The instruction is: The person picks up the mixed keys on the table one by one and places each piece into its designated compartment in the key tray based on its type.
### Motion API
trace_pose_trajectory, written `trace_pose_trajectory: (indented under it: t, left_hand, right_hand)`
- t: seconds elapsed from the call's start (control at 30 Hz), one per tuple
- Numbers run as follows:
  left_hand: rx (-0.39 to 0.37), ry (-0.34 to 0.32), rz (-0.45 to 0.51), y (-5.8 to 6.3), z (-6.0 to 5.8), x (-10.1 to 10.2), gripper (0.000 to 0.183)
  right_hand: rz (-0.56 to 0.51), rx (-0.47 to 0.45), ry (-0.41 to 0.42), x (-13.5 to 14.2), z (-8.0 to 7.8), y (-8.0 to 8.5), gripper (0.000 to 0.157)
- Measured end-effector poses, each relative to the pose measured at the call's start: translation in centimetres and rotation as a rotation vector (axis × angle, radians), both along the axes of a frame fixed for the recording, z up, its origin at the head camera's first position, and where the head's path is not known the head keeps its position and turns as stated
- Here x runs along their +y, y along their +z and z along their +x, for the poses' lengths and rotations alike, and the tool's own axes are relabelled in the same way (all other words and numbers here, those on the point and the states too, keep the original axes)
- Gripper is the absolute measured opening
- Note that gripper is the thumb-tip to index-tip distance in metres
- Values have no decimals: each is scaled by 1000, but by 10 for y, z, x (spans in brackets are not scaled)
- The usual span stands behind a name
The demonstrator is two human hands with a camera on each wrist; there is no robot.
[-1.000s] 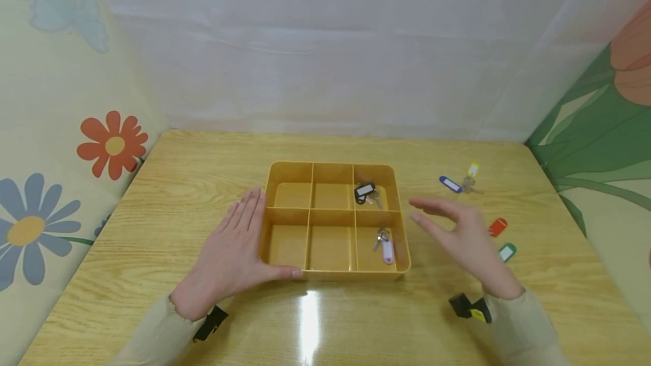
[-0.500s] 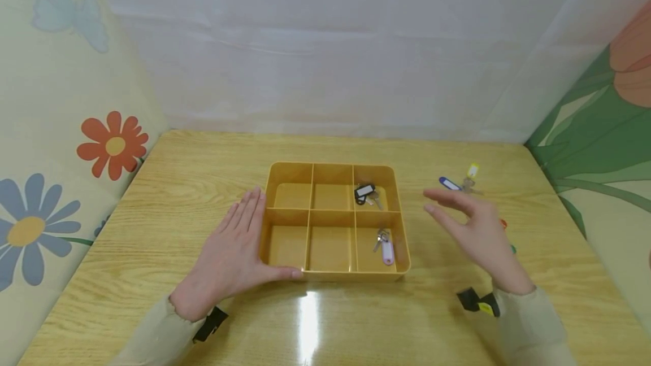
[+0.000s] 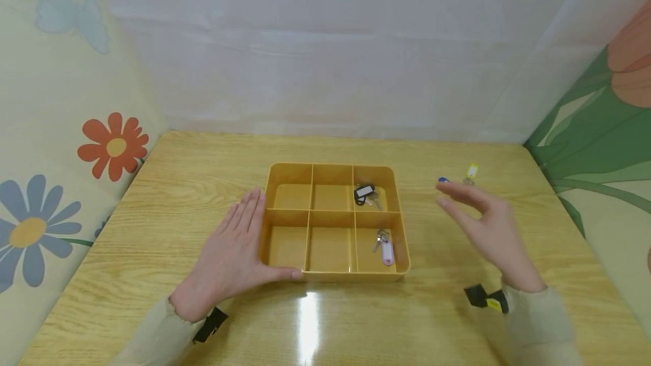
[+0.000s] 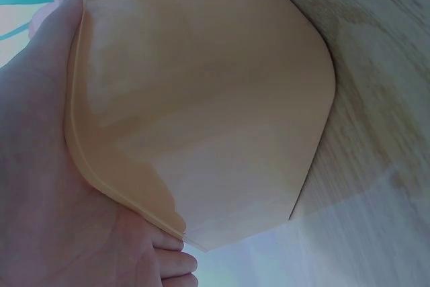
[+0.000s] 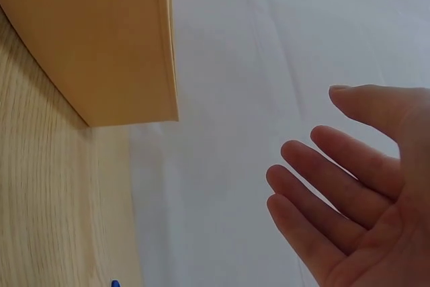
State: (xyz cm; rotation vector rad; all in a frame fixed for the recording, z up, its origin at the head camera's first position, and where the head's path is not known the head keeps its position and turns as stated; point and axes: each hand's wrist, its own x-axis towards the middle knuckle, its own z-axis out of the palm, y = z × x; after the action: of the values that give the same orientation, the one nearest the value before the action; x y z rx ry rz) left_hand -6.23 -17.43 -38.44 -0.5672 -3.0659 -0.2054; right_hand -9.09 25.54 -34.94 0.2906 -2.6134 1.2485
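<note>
A yellow divided box (image 3: 330,209) stands on the wooden table. My left hand (image 3: 229,247) lies along its left side with straight fingers, the thumb on the front rim; the left wrist view has the palm (image 4: 87,233) against the rim. To the right of the box, my right hand (image 3: 488,230) hovers with nothing between thumb and fingers, as the right wrist view confirms. Keys with a black tag (image 3: 364,191) lie in the back right compartment, keys with a lilac tag (image 3: 387,253) in the front right one. Beyond my right fingertips are a blue tag (image 3: 443,179) and a yellow tag (image 3: 472,171), partly hidden.
The wooden table (image 3: 203,168) reaches back to a white cloth (image 3: 325,72). Flower-printed panels stand at the left (image 3: 46,129) and right (image 3: 610,129). A black wrist strap (image 3: 485,298) hangs under the right wrist.
My right hand has moved rightward, away from the box, and now covers the red and green tags and part of the blue one. My left hand and the box have stayed put.
</note>
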Motion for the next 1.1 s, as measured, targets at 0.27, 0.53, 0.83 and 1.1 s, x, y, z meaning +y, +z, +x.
trace_pose_trajectory:
  t: [0.27, 0.53, 0.83, 1.1]
  left_hand:
    - [-6, 1, -3, -1, -1, 0, 149]
    - [-8, -2, -3, 0, -1, 0, 148]
    - [-18, 1, 5, 1, -1, 0, 148]
    - [-28, 5, -4, 1, -1, 0, 148]
  right_hand:
    - [-10, -21, -22, 8, -3, 1, 33]
    - [-29, -36, -65, 14, -5, 4, 34]
    - [-1, -34, -86, 23, -9, 8, 36]
    - [6, -119, -105, 34, -16, 6, 44]
